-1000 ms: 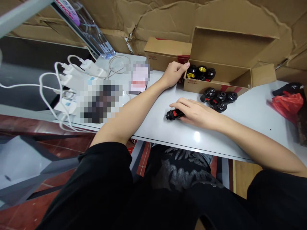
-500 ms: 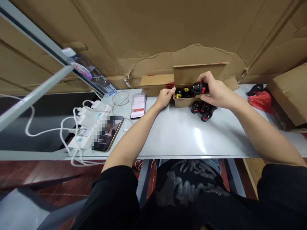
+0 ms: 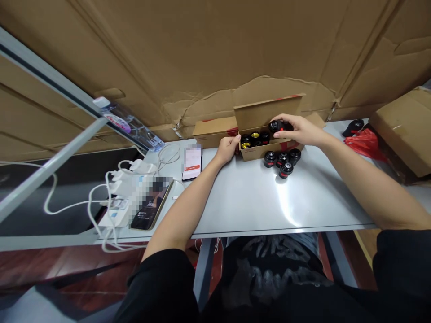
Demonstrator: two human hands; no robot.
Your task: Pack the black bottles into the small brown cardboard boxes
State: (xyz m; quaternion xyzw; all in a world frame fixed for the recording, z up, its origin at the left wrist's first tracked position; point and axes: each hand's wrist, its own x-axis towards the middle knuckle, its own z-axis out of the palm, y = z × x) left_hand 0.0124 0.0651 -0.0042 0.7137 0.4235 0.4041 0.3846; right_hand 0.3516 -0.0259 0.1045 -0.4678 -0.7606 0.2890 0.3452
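The right hand (image 3: 303, 130), low over the bench (image 3: 235, 202) a second ago, now holds a black socket (image 3: 276, 126) in closed fingers above the open box (image 3: 257, 154). The left hand (image 3: 226, 150) stays at its left edge; whether its fingers grip, I cannot tell.

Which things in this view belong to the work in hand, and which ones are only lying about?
Seemingly in the job:
open box, left hand at its left end
black fitting in the right hand
fittings inside the box
four fittings on the table

Seemingly just lying about:
light-screened phone
dark-screened phone
water bottle
white cables
red bag
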